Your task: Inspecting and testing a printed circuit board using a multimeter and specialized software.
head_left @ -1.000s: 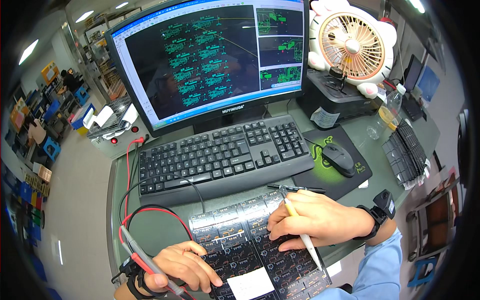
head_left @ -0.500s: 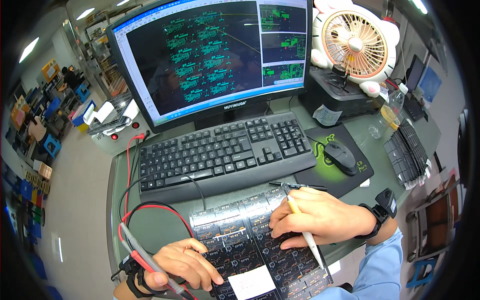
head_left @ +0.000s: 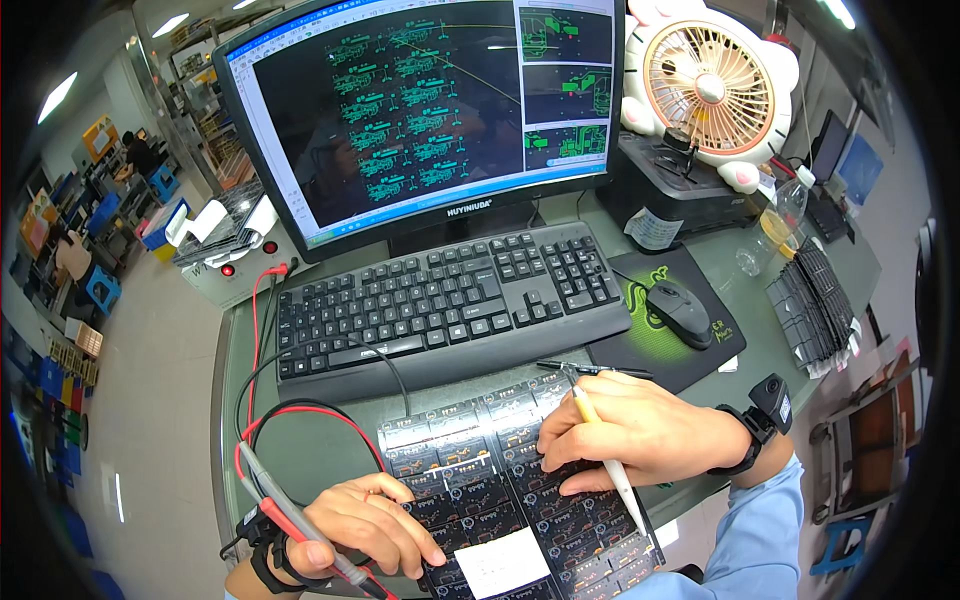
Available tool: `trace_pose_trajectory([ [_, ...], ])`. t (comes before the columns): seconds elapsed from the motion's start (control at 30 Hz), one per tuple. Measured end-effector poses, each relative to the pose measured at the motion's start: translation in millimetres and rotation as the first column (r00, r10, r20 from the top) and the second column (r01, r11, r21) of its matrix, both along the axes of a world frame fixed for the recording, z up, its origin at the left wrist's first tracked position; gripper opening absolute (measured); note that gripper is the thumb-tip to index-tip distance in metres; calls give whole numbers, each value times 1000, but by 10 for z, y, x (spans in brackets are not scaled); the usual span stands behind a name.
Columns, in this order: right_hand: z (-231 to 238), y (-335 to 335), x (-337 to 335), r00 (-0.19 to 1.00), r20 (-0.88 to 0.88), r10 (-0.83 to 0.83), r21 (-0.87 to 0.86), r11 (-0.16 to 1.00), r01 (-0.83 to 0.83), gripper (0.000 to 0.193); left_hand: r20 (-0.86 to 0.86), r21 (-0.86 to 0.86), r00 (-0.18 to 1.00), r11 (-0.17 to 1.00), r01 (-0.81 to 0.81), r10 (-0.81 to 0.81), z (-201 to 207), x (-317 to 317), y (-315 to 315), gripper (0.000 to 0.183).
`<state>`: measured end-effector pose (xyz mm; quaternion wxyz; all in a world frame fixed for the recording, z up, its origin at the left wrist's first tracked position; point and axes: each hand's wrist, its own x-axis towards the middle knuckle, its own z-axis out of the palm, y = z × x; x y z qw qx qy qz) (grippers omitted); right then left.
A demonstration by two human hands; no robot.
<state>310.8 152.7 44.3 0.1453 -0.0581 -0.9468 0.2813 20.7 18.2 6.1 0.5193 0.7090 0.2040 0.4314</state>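
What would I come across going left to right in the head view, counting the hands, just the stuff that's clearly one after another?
White box with red buttons, left hand, white paper slip, right hand, stack of dark panels.

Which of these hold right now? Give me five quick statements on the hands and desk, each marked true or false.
1. The right hand holds a white-and-yellow tool. True.
2. The mouse sits on the keyboard. False: it is on the mat.
3. The left hand is at the board. True.
4. The white slip lies beneath the board. False: it lies on top.
5. The fan stands left of the monitor. False: right of it.
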Motion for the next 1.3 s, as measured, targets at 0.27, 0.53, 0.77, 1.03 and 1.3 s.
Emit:
trace_pose_trajectory([
  [0.27,-29,22,-7,1000,-15,9,-13,1000,-9,27,-24,0,1000,1000,7,-7,9,-17,14,58],
  [0.53,-34,25,-8,997,-81,20,16,1000,-18,26,325,3,929,982,-188,177,-11,-15,1,59],
  [0.77,-47,-18,17,997,-75,4,84,996,2,28,236,-220,680,719,-659,694,-180,-231,380,49],
  [1.03,163,-266,116,997,-68,-40,229,972,54,27,27,-136,707,704,-697,706,-341,-401,591,49],
  [1.3,245,-911,347,997,-54,47,269,963,-31,30,-80,-161,721,705,-690,688,-287,-457,575,49],
])
